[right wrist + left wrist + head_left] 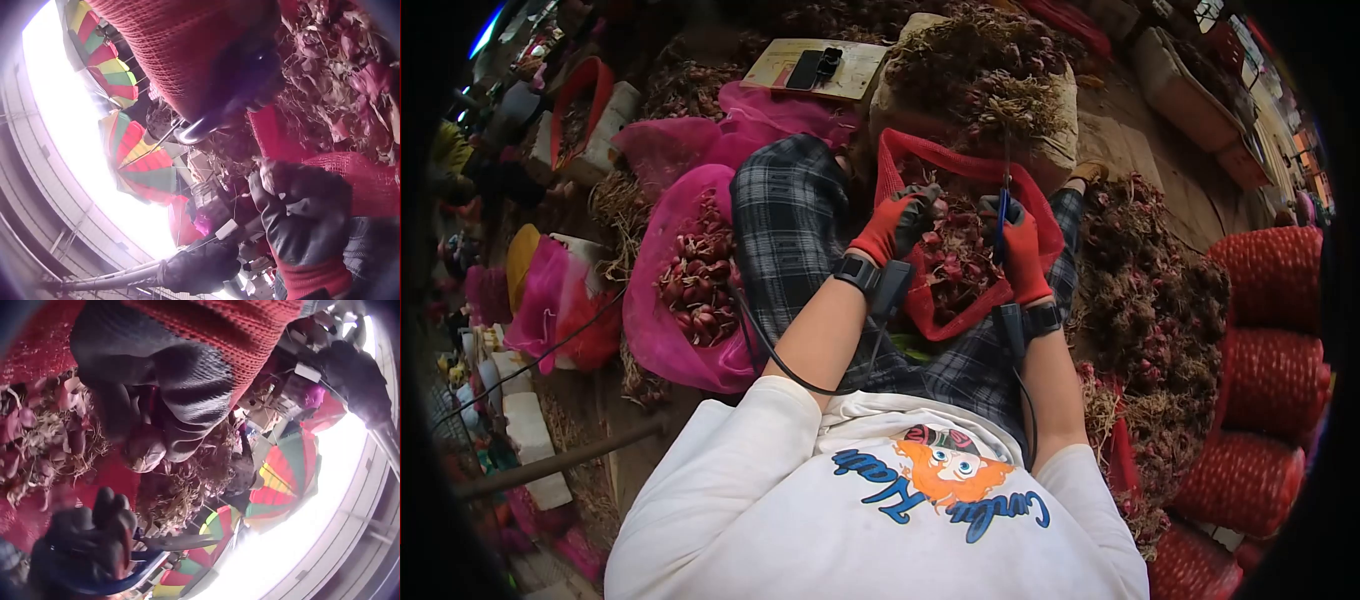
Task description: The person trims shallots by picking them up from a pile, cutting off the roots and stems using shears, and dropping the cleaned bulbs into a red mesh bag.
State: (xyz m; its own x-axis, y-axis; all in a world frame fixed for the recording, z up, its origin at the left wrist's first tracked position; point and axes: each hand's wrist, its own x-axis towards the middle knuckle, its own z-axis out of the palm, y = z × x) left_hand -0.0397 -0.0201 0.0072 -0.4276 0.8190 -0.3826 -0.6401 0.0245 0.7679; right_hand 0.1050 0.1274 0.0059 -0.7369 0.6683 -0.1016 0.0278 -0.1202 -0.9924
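Observation:
My left hand (pixel 897 222), in a red glove with a dark grey coated palm, pinches a shallot (pixel 147 450) between thumb and fingers. Opposite it, my right hand (pixel 1022 250) wears a matching glove and grips a pair of scissors (pixel 1002 228) by the blue handles. The metal blades point away from me; in the left wrist view they lie below the held shallot, apart from it. Both hands are over a red mesh bag (pixel 1050 228) between my legs, its mouth wide around loose shallots (pixel 960 262) and dry skins. Fingers cover part of the held shallot.
Left of my leg, a pink mesh bag (pixel 645 320) holds trimmed shallots (pixel 700 285). Ahead stands a pale block-shaped container (pixel 1050 125) heaped with dried shallot bunches (pixel 970 70), beside a board (pixel 772 62) carrying a phone (pixel 805 70). Shallot piles (pixel 1150 300) and full red sacks (pixel 1265 375) line the right.

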